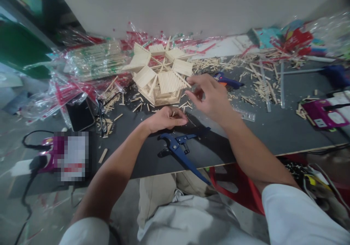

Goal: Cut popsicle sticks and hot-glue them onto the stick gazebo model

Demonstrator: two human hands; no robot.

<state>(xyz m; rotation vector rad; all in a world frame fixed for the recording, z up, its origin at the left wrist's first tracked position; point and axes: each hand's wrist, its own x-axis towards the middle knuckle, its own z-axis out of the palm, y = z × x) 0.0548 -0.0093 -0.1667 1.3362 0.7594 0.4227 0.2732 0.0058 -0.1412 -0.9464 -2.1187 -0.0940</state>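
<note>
A model roof of pale wooden sticks stands on the dark board, with several fan-like panels. My right hand hovers just right of it, fingers spread and bent, fingertips close to its right panel. My left hand rests on the board in front of the model, fingers curled in; small stick pieces lie under it, and I cannot make out what it holds. A blue cutter lies just below my left hand.
Cut stick bits litter the board. A blue glue gun lies behind my right hand, a clear ruler beside it. Packs of sticks in plastic sit left, a black phone below, a purple power strip right.
</note>
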